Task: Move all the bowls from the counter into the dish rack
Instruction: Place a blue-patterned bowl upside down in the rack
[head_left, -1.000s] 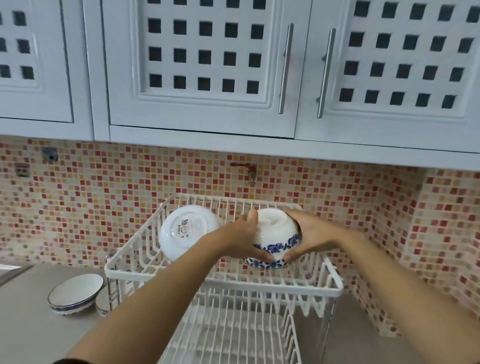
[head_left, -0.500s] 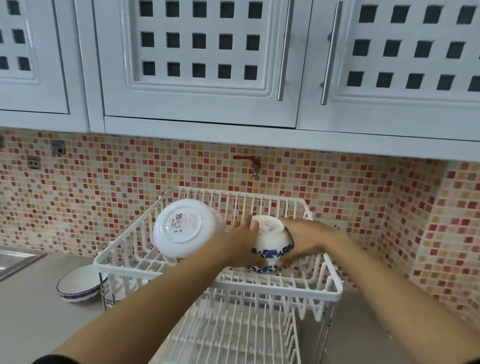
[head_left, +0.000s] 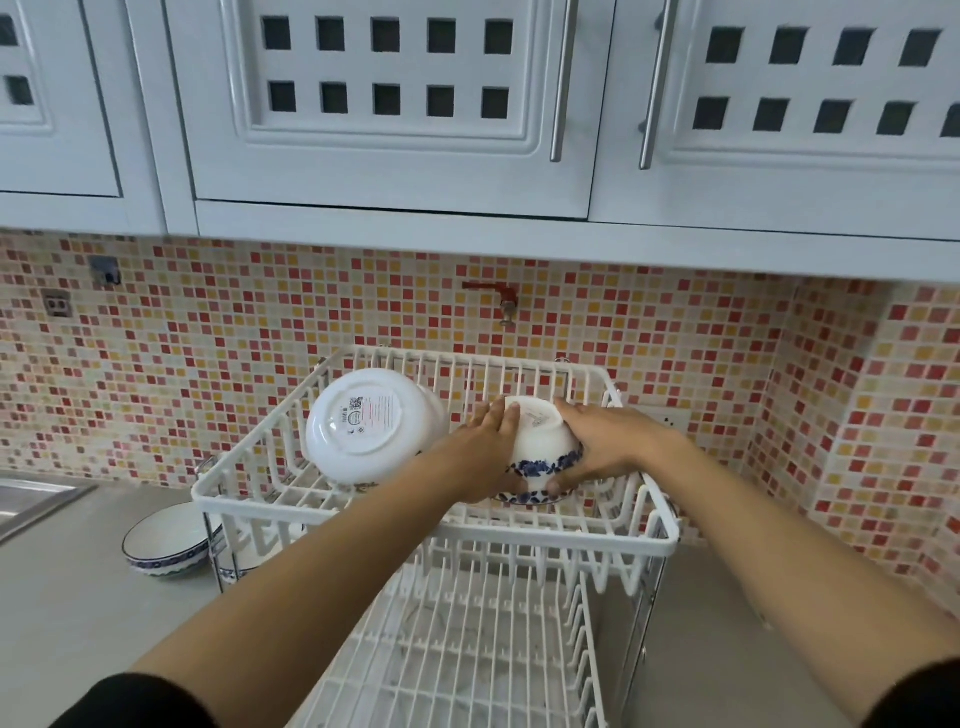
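A white two-tier dish rack (head_left: 519, 532) stands on the counter against the tiled wall. In its top tier a large white bowl (head_left: 366, 423) leans on its side, base toward me. To its right I hold a white bowl with a blue flower band (head_left: 540, 447) upside down, low in the top tier. My left hand (head_left: 480, 452) grips its left side and my right hand (head_left: 602, 441) grips its right side. Left of the rack, a blue-rimmed bowl (head_left: 166, 545) sits upright on the counter. Another bowl (head_left: 244, 564) shows partly behind the rack's leg.
The rack's lower tier (head_left: 467, 649) holds nothing. A steel sink edge (head_left: 31, 501) lies at far left. White cabinets (head_left: 395, 104) hang low above the rack. A red tap (head_left: 496, 299) sticks out of the mosaic wall behind. The tiled wall corners at right.
Both hands have lowered the blue-flowered bowl deeper into the rack's top tier, to the right of the large white bowl. My view has tilted downward.
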